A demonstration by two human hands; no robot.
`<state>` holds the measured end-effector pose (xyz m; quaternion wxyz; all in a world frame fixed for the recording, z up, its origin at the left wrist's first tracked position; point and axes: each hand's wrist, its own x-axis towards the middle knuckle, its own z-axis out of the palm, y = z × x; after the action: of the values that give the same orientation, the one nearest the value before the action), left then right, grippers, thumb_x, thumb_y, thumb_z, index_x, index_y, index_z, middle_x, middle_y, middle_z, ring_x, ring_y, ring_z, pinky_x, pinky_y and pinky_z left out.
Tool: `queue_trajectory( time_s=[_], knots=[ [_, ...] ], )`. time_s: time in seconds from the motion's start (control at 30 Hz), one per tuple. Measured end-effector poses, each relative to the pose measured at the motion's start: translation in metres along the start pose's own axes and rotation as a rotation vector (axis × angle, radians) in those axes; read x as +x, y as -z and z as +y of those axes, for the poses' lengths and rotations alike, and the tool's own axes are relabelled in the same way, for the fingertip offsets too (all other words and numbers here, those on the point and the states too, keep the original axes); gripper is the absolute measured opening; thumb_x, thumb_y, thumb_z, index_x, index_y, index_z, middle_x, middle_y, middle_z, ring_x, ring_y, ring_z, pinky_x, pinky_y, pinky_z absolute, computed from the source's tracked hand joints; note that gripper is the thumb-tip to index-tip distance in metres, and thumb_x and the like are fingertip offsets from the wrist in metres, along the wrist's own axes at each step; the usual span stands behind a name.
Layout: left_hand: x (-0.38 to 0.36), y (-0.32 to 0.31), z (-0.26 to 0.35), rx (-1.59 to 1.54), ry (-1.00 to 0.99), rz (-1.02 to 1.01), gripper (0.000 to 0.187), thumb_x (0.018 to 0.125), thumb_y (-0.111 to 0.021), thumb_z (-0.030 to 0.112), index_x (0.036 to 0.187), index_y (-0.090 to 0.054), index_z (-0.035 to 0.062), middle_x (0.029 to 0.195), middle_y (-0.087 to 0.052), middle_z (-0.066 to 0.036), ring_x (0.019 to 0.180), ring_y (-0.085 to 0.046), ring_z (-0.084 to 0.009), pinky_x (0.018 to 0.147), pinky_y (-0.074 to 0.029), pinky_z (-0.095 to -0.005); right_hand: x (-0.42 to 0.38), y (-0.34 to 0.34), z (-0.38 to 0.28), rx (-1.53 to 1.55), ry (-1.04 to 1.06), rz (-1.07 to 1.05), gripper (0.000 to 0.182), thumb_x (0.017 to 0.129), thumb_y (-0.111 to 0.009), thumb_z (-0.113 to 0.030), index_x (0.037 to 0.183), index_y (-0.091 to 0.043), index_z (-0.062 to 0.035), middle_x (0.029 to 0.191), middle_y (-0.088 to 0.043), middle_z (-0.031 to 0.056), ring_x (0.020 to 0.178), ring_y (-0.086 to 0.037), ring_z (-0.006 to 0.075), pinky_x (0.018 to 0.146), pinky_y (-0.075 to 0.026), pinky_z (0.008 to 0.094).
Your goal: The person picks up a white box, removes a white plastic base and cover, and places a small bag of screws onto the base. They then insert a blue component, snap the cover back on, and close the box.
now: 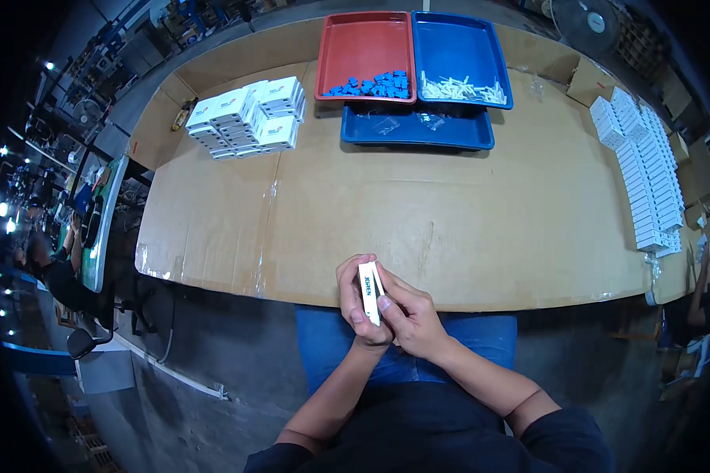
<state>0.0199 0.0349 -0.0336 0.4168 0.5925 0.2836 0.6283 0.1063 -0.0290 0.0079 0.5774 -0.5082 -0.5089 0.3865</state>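
A small white box (368,292) with dark lettering on its narrow side is held upright in front of my lap, at the near edge of the table. My left hand (349,293) wraps round its left side, thumb low against it. My right hand (415,319) closes on it from the right, with the thumb pressed near the lower edge. Along the right side of the box a dark gap shows, like a parted flap or edge. What is inside the box is hidden.
The cardboard-covered table (355,213) carries stacked white boxes (244,118) at the left and long rows of white boxes (647,173) at the right. At the back, a red tray (365,47) holds blue pieces, a blue tray (459,47) white pieces; a lower blue tray (418,138) holds clear plastic.
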Motion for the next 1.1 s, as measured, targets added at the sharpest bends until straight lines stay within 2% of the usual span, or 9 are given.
queue_trajectory(
  time_s=[0.17, 0.47, 0.6, 0.67, 0.73, 0.8, 0.87, 0.97, 1.1],
  knots=[
    [-0.001, 0.001, -0.001, 0.004, -0.004, 0.009, 0.087, 0.096, -0.031, 0.066, 0.131, -0.052, -0.0106, 0.127, -0.054, -0.024, 0.116, -0.058, -0.0343, 0.102, -0.046, -0.0454, 0.001, 0.0, -0.001, -0.03, 0.028, -0.014, 0.051, 0.105, -0.058, -0.013, 0.151, -0.047, 0.0075, 0.154, -0.05, 0.0289, 0.139, -0.056, 0.036, 0.111, -0.047, 0.0388],
    [-0.002, 0.001, 0.001, -0.065, 0.09, 0.023, 0.092, 0.095, -0.03, 0.071, 0.13, -0.053, -0.0104, 0.127, -0.054, -0.023, 0.115, -0.058, -0.033, 0.102, -0.046, -0.0443, 0.0, 0.0, 0.003, -0.031, 0.034, 0.005, 0.051, 0.105, -0.059, -0.014, 0.151, -0.047, 0.0071, 0.149, -0.055, 0.0265, 0.135, -0.058, 0.0323, 0.11, -0.047, 0.0376],
    [0.009, 0.001, 0.01, -0.092, 0.17, -0.227, 0.113, 0.091, -0.052, 0.077, 0.16, -0.021, -0.0066, 0.145, -0.046, -0.021, 0.132, -0.05, -0.0283, 0.112, -0.039, -0.0406, 0.005, 0.007, 0.004, 0.094, -0.121, 0.082, 0.053, 0.11, -0.055, -0.026, 0.152, -0.047, 0.0042, 0.138, -0.064, 0.0188, 0.122, -0.064, 0.0233, 0.105, -0.051, 0.0343],
    [0.016, -0.001, 0.015, -0.008, 0.151, -0.311, 0.122, 0.087, -0.06, 0.077, 0.164, -0.012, -0.0046, 0.147, -0.045, -0.021, 0.133, -0.049, -0.0284, 0.113, -0.039, -0.0408, 0.007, 0.022, 0.005, 0.445, -0.345, 0.05, 0.058, 0.113, -0.046, -0.04, 0.154, -0.047, 0.0001, 0.129, -0.064, 0.0106, 0.114, -0.062, 0.0145, 0.097, -0.053, 0.0298],
    [0.018, 0.011, 0.005, 0.236, 0.044, -0.419, 0.122, 0.089, -0.062, 0.076, 0.165, -0.009, -0.0022, 0.149, -0.044, -0.021, 0.135, -0.048, -0.0295, 0.115, -0.037, -0.0419, 0.007, 0.033, 0.005, 0.453, -0.422, 0.028, 0.061, 0.114, -0.038, -0.048, 0.156, -0.047, -0.0047, 0.128, -0.063, 0.0075, 0.115, -0.06, 0.0124, 0.094, -0.053, 0.0277],
    [0.015, 0.014, 0.002, 0.153, 0.24, -0.443, 0.108, 0.096, -0.061, 0.066, 0.164, -0.014, -0.0035, 0.151, -0.041, -0.028, 0.138, -0.047, -0.0392, 0.116, -0.037, -0.0445, 0.008, 0.039, 0.0, 0.349, -0.474, -0.022, 0.059, 0.114, -0.036, -0.047, 0.157, -0.047, -0.0075, 0.13, -0.061, 0.008, 0.117, -0.06, 0.0124, 0.094, -0.053, 0.0269],
    [0.011, 0.011, 0.003, 0.096, 0.272, -0.401, 0.099, 0.102, -0.055, 0.062, 0.166, -0.013, -0.0007, 0.15, -0.043, -0.024, 0.137, -0.049, -0.0345, 0.115, -0.038, -0.0433, 0.011, 0.04, 0.002, 0.356, -0.46, -0.024, 0.054, 0.112, -0.047, -0.042, 0.155, -0.051, -0.0083, 0.135, -0.058, 0.0123, 0.121, -0.059, 0.0177, 0.099, -0.052, 0.0305],
    [0.011, 0.01, 0.014, -0.256, 0.543, -0.336, 0.082, 0.109, -0.036, 0.06, 0.167, -0.016, 0.0052, 0.153, -0.045, -0.017, 0.136, -0.051, -0.0265, 0.114, -0.041, -0.039, 0.012, 0.046, 0.001, -0.321, 0.026, 0.008, 0.075, 0.089, -0.078, -0.033, 0.153, -0.05, -0.0052, 0.156, -0.042, 0.0219, 0.142, -0.047, 0.0359, 0.117, -0.041, 0.0461],
    [0.01, 0.001, 0.028, -0.403, 0.874, -0.312, 0.078, 0.111, -0.019, 0.062, 0.164, -0.025, 0.0056, 0.147, -0.052, -0.015, 0.137, -0.053, -0.0241, 0.113, -0.045, -0.0382, 0.016, 0.053, 0.002, -0.381, 0.319, -0.063, 0.085, 0.081, -0.082, -0.036, 0.154, -0.049, -0.0063, 0.163, -0.036, 0.0224, 0.148, -0.041, 0.0409, 0.12, -0.034, 0.0555]
  ],
)
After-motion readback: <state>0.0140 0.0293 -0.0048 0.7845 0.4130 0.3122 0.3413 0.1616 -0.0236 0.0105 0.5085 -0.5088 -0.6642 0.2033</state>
